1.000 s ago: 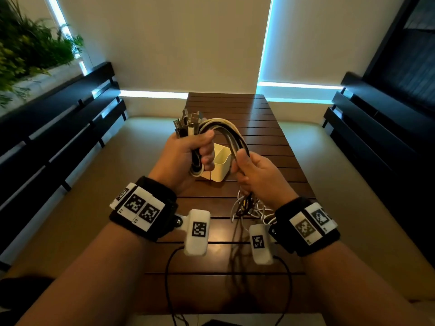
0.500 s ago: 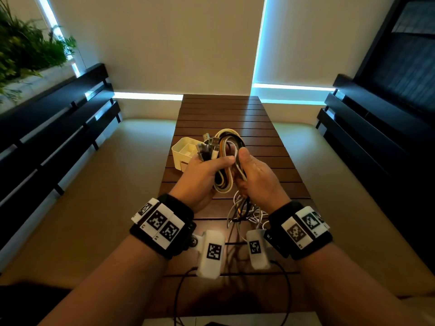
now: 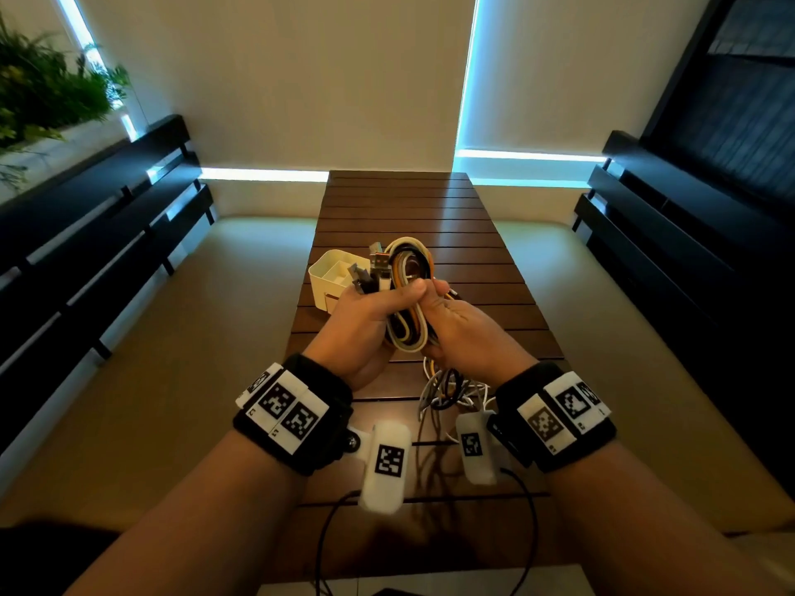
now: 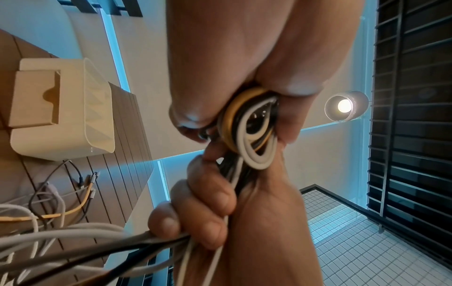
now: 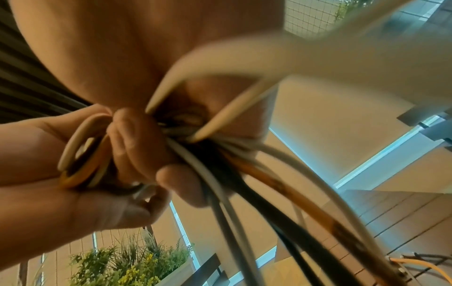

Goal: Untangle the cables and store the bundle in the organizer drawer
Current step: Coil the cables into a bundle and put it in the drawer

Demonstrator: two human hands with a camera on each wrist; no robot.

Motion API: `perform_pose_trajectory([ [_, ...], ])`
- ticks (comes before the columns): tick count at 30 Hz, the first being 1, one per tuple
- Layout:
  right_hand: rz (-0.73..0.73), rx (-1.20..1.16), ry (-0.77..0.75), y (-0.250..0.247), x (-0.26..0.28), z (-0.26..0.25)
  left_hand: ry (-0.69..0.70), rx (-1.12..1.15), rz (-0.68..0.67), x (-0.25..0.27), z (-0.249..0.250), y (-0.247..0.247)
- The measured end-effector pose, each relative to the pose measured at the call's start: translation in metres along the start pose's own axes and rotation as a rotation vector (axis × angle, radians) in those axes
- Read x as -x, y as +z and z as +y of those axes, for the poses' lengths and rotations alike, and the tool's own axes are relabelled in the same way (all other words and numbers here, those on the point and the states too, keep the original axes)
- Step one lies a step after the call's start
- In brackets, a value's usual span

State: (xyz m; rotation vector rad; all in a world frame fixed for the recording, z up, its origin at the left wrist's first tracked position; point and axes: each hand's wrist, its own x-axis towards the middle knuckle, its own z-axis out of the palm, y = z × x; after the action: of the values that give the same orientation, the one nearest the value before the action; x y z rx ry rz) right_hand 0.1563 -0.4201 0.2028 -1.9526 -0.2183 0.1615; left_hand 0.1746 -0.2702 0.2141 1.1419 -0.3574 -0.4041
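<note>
Both hands hold a folded cable bundle (image 3: 408, 294) of white, black and orange cords above the wooden table (image 3: 494, 294). My left hand (image 3: 365, 314) grips the folded loops, plugs sticking up past its fingers. My right hand (image 3: 456, 324) grips the same bundle from the right, thumb touching the left thumb. The bundle's loose tails (image 3: 447, 387) hang from the right hand onto the table. The left wrist view shows the loop ends (image 4: 249, 131) squeezed between both hands. A white organizer (image 3: 333, 277) with a drawer front (image 4: 36, 98) stands just behind the left hand.
Dark slatted benches (image 3: 99, 234) run along both sides of the table, another bench (image 3: 671, 234) on the right. A planter with green plants (image 3: 47, 88) sits at upper left. Thin black wires (image 3: 327, 535) from the wrist cameras trail over the table's near edge.
Both hands have come down and toward me with the bundle, and closed together. The loops are now folded tighter, and the organizer shows to the left of the hands.
</note>
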Motion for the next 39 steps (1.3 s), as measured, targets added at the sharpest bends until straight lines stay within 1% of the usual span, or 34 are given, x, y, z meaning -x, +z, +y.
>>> perform_pose_trajectory([
  [3,-0.052,0.051,0.048,-0.001,-0.005,0.007,0.045,-0.010,0.007,-0.002,0.002,0.001],
  [5,-0.090,0.031,0.027,-0.002,-0.006,0.016,0.093,-0.033,0.026,-0.004,0.004,0.005],
  [7,-0.112,0.024,-0.011,-0.004,-0.005,0.024,0.121,-0.006,0.070,-0.006,0.009,0.005],
  [10,-0.117,0.158,0.075,-0.003,-0.002,0.037,0.118,0.081,0.070,-0.009,0.020,-0.004],
  [12,0.017,0.265,0.089,-0.002,-0.003,0.047,0.119,0.116,0.050,-0.010,0.022,-0.008],
  [15,0.227,0.365,0.068,-0.012,-0.016,0.061,0.115,0.165,0.064,-0.011,0.017,-0.008],
  [17,0.320,0.477,0.095,-0.023,-0.025,0.072,0.122,0.199,0.039,-0.013,0.016,-0.007],
  [18,0.330,0.567,0.124,-0.026,-0.028,0.076,0.130,0.200,0.025,-0.014,0.018,-0.007],
  [19,0.301,0.649,0.165,-0.031,-0.028,0.080,0.141,0.188,0.020,-0.016,0.019,-0.008],
  [20,0.239,0.687,0.220,-0.034,-0.027,0.081,0.155,0.161,0.023,-0.017,0.020,-0.008],
  [22,0.058,0.612,0.307,-0.040,-0.020,0.074,0.165,0.103,0.041,-0.021,0.019,-0.009],
  [24,-0.120,0.544,0.333,-0.044,-0.013,0.061,0.152,0.067,0.070,-0.024,0.015,-0.009],
  [25,-0.181,0.540,0.345,-0.047,-0.010,0.054,0.136,0.056,0.090,-0.025,0.012,-0.008],
  [28,-0.274,0.550,0.384,-0.056,-0.002,0.035,0.105,0.040,0.137,-0.028,0.006,-0.007],
  [31,-0.276,0.682,0.446,-0.070,0.001,0.025,0.103,0.010,0.160,-0.031,0.006,-0.008],
  [33,-0.209,0.790,0.488,-0.077,0.002,0.024,0.119,-0.037,0.202,-0.035,0.008,-0.012],
  [34,-0.166,0.822,0.480,-0.078,0.002,0.023,0.127,-0.061,0.233,-0.037,0.008,-0.015],
  [36,-0.101,0.766,0.366,-0.076,0.000,0.022,0.145,-0.099,0.277,-0.041,0.007,-0.018],
  [38,-0.084,0.562,0.196,-0.064,-0.005,0.021,0.152,-0.120,0.279,-0.041,0.002,-0.017],
  [39,-0.101,0.438,0.130,-0.056,-0.009,0.022,0.158,-0.123,0.266,-0.040,-0.001,-0.014],
])
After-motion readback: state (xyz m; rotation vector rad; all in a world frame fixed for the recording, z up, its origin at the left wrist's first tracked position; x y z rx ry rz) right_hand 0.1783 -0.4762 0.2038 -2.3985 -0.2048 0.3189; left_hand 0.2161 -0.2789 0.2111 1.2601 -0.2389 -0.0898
